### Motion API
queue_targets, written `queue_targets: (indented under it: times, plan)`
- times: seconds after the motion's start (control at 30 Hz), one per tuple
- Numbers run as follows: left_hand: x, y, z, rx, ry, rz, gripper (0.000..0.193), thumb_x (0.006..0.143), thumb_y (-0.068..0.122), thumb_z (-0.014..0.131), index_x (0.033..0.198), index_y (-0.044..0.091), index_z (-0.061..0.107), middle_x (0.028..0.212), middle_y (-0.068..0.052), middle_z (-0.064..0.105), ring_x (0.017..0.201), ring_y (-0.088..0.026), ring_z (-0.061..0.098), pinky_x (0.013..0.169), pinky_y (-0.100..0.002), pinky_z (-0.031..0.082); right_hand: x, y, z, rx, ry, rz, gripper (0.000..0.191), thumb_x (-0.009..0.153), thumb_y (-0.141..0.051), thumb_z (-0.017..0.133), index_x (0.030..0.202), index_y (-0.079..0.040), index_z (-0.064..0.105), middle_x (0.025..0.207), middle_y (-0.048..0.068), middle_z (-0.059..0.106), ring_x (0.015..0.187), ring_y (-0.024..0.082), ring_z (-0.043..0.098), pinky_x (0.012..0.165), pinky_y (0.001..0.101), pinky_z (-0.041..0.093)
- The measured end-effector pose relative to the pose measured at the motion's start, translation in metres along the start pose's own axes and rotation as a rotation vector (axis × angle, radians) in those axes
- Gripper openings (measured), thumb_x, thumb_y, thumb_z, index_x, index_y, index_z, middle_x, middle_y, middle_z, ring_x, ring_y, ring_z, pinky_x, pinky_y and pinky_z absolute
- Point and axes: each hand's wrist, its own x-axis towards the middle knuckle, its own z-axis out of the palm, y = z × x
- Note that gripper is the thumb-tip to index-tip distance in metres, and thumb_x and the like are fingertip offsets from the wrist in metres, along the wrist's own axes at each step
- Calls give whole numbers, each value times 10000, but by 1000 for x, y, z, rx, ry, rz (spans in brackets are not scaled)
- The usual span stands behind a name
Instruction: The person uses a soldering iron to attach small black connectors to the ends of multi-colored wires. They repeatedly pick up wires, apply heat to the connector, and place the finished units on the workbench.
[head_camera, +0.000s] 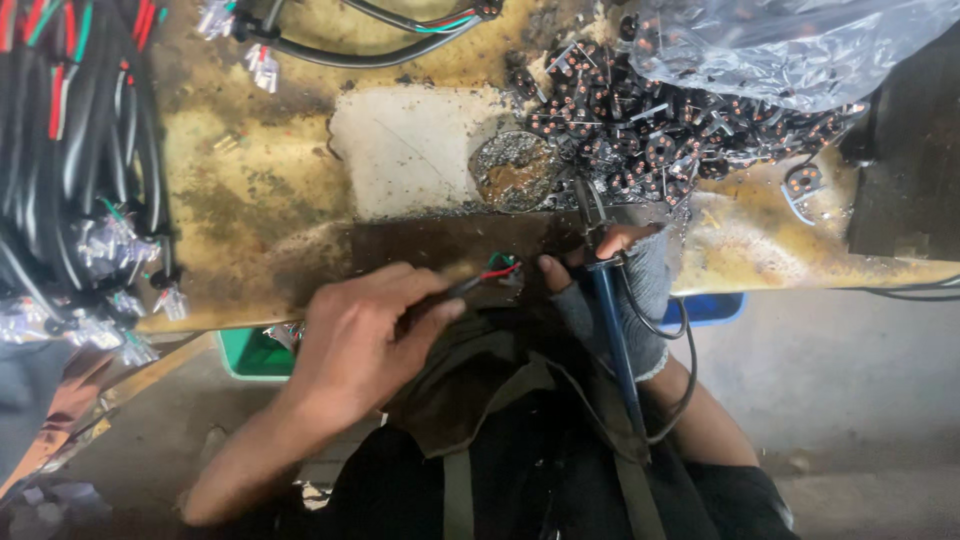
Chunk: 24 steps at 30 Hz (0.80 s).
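Black cable (462, 288): left hand (365, 335) fingers pinch it; gloved right hand (625, 275) fingers grip soldering iron (612, 330).

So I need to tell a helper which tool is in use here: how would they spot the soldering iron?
Start at the stained yellow workbench and go to its near edge, below the pile of small round black parts. There the gloved right hand grips the soldering iron: the only long blue-handled tool, its black cord looping back.
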Motion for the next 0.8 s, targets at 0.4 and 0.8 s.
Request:
queue_targets:
  times: [0.4, 0.8]
  plan:
    - [25, -129, -28, 1380, 777, -183, 344, 1066, 250, 651, 1283, -5, 575, 1172, -152, 579, 1003, -317, 570, 827, -443, 454, 6, -6, 7, 69, 65, -78, 450, 861, -147, 914, 1030, -52, 508, 845, 39, 541, 712, 156, 505, 642, 285, 425]
    - [-30, -62, 16, 441, 534, 551, 318, 963, 118, 717, 1266, 24, 706, 888, -44, 666, 720, -159, 596, 619, -319, 493, 16, -12, -24, 840, -63, 248, 351, 926, -161, 769, 1073, -139, 451, 957, 90, 669, 793, 179, 660, 672, 297, 549]
